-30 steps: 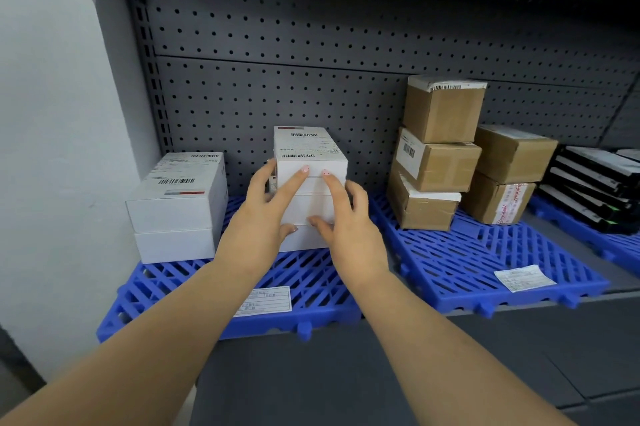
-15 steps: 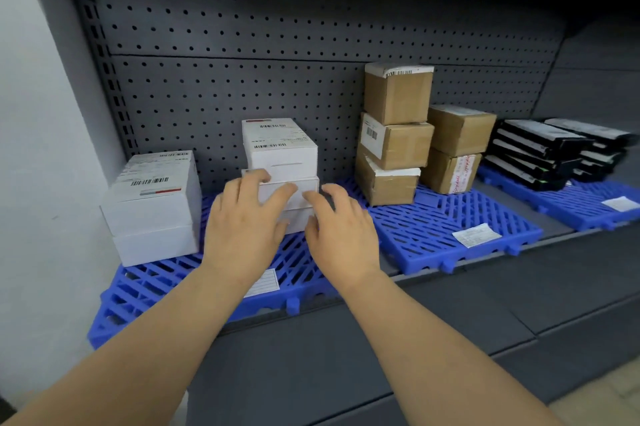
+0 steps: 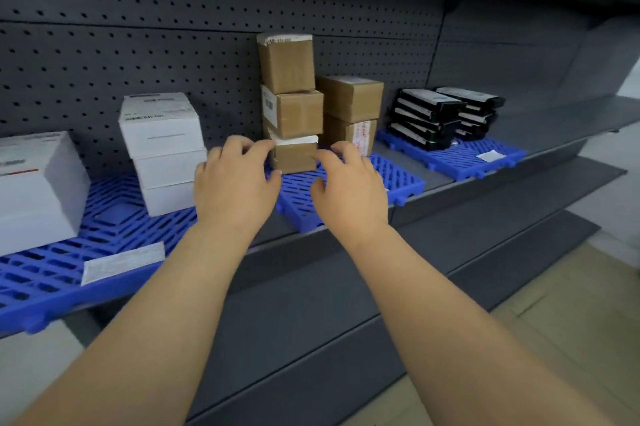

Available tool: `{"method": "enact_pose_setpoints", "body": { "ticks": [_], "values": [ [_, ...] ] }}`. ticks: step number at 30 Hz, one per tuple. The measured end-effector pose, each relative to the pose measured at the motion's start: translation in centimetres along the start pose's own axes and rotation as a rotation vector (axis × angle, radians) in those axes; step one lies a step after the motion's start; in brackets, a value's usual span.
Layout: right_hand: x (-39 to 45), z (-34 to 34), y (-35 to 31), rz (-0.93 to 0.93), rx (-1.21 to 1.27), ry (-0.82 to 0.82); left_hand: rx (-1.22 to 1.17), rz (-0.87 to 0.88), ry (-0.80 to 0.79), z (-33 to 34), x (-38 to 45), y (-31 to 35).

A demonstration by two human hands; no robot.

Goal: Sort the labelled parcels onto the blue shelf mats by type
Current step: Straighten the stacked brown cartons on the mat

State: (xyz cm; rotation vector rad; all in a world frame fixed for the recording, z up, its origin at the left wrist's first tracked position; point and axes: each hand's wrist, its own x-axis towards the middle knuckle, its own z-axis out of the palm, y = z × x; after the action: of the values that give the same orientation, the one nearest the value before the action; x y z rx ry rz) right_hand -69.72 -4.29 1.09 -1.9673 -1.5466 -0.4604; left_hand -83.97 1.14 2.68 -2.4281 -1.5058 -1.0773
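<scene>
While both hands, left hand (image 3: 235,183) and right hand (image 3: 349,190), hover loosely curled and empty, brown boxes (image 3: 292,114) stand behind.

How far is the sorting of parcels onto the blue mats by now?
Looks done: white boxes on the left mat, brown cartons on the middle mat, black packages on the right mat. In hand: nothing; left hand and right hand hover empty. No unsorted parcel is in view.

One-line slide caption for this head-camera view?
Two bare hands, left and right, hover before stacked brown cardboard parcels on a blue slatted shelf mat.
</scene>
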Motion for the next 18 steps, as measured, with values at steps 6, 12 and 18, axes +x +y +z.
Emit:
{"method": "enact_pose_setpoints", "body": {
  "ticks": [6,12,18],
  "values": [
    [-1.0,-4.1,7.3,0.017,0.025,-0.029,-0.133,-0.190,0.060,1.9,-2.0,7.7],
    [-3.1,-4.9,13.5,0.086,0.285,-0.095,-0.220,-0.277,0.047,5.4,-4.7,14.7],
    [-4.9,-3.6,15.9,0.143,0.497,-0.121,-0.203,-0.305,0.095,6.9,-5.9,17.3]
  ]
}}
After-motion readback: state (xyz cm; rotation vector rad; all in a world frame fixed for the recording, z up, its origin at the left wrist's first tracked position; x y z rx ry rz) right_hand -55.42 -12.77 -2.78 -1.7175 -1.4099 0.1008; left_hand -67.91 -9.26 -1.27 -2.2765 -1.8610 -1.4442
